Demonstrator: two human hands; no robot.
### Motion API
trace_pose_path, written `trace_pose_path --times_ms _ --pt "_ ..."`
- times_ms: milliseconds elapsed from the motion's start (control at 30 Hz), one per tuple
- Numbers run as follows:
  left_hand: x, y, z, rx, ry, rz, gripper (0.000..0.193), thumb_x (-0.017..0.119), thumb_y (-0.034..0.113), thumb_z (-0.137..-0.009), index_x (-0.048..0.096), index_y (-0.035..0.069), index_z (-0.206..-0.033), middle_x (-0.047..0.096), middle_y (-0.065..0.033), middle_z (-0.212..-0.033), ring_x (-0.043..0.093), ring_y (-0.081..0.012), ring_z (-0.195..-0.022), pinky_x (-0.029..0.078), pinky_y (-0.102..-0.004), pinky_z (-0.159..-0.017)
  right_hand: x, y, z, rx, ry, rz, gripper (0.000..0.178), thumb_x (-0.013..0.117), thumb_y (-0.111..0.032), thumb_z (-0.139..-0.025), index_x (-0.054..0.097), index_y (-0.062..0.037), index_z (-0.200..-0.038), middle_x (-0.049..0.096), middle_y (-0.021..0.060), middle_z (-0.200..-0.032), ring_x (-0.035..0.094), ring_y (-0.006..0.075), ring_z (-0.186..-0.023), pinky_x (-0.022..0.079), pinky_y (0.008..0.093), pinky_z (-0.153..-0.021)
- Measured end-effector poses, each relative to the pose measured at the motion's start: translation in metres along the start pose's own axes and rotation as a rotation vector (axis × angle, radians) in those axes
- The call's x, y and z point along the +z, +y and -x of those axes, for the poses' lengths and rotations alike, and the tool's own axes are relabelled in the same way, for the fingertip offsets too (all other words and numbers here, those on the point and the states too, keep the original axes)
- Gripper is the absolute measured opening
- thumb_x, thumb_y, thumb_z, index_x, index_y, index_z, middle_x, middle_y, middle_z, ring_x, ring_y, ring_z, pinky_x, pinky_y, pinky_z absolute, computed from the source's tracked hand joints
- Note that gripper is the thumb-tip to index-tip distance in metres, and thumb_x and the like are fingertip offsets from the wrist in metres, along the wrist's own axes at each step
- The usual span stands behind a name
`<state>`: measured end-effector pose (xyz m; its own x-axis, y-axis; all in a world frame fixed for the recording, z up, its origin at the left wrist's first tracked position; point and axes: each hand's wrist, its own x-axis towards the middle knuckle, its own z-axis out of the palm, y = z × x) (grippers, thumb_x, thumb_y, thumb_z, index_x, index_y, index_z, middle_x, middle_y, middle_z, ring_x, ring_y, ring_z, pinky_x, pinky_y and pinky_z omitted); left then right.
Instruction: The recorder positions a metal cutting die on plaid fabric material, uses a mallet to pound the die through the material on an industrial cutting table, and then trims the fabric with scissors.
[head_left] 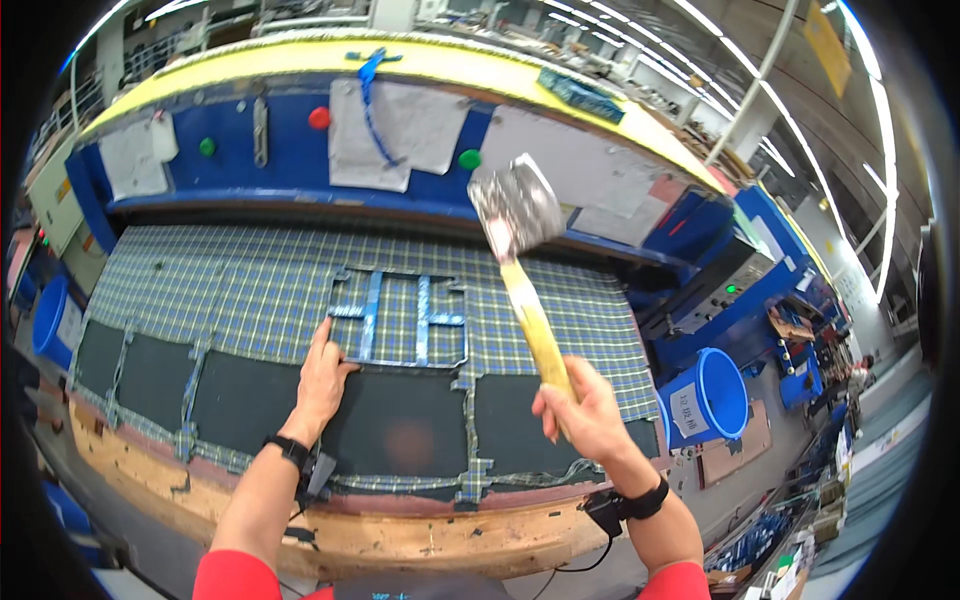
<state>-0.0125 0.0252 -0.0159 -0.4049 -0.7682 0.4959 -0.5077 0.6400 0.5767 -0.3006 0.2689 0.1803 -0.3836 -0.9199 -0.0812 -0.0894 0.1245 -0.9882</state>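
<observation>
My right hand (582, 408) is closed round the yellow wooden handle of a mallet (538, 330). Its boxy, silvery head is raised in front of the blue press. With index finger and thumb spread, my left hand (320, 380) touches the lower left corner of a metal cutting die (422, 366) with blue crossbars. The die lies flat on blue and green plaid fabric (250, 270). Nearer to me, large rectangles have been cut out of the fabric, and a dark surface (395, 420) shows through between narrow leftover strips.
Along the far side stands a blue press beam (235, 150) with pinned papers and buttons. A wooden edge (400, 535) runs along the table's front. At the right are a blue bucket (722, 390) and a control box (725, 290); another blue bucket (55, 320) stands at the left.
</observation>
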Motion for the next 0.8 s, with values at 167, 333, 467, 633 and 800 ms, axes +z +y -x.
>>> trace_pose_path --times_ms 167,333,467,633,800 --pt "-0.001 0.004 -0.002 0.093 0.036 -0.029 0.034 0.079 -0.001 -0.079 0.048 0.003 -0.092 0.041 -0.0328 -0.154 0.055 -0.0494 -0.125 0.052 -0.0486 -0.095 -0.015 -0.013 -0.029 -0.184 0.115 0.062 0.022 0.059 -0.015 -0.105 0.059 0.0028 -0.118 0.06 0.0005 -0.073 0.051 0.0043 -0.054 0.04 0.0218 -0.047" --pt "-0.004 0.009 -0.004 0.029 0.002 -0.047 0.032 0.079 -0.003 -0.079 0.05 0.002 -0.094 0.043 -0.0325 -0.152 0.055 -0.0491 -0.126 0.053 -0.0488 -0.096 -0.043 -0.022 -0.07 -0.228 0.235 0.007 0.025 0.059 -0.016 -0.105 0.06 0.0034 -0.121 0.06 0.0001 -0.071 0.049 0.0039 -0.051 0.038 0.0217 -0.045" --pt "-0.002 0.008 -0.008 0.056 0.006 -0.06 0.033 0.079 -0.005 -0.078 0.05 0.002 -0.093 0.043 -0.0341 -0.151 0.056 -0.0487 -0.124 0.054 -0.0481 -0.094 -0.078 -0.049 -0.108 -0.307 0.337 0.048 0.027 0.059 -0.02 -0.106 0.06 0.004 -0.119 0.06 0.0016 -0.069 0.047 0.0047 -0.046 0.037 0.0218 -0.041" --pt "-0.003 0.005 -0.007 0.056 0.029 -0.084 0.035 0.081 -0.004 -0.076 0.05 0.002 -0.093 0.044 -0.0332 -0.151 0.058 -0.048 -0.122 0.054 -0.0482 -0.092 -0.112 -0.096 -0.157 -0.348 0.413 -0.07 0.023 0.058 -0.02 -0.105 0.061 0.0024 -0.108 0.058 0.0036 -0.07 0.046 0.0071 -0.042 0.033 0.0244 -0.034" --pt "0.0 0.006 -0.005 0.006 -0.001 -0.039 0.036 0.083 -0.003 -0.075 0.051 0.002 -0.092 0.044 -0.0327 -0.152 0.058 -0.0477 -0.121 0.055 -0.0479 -0.091 -0.158 -0.155 -0.226 -0.328 0.444 -0.13 0.021 0.059 -0.022 -0.103 0.058 -0.0015 -0.097 0.057 0.0055 -0.075 0.045 0.01 -0.048 0.035 0.0283 -0.041"
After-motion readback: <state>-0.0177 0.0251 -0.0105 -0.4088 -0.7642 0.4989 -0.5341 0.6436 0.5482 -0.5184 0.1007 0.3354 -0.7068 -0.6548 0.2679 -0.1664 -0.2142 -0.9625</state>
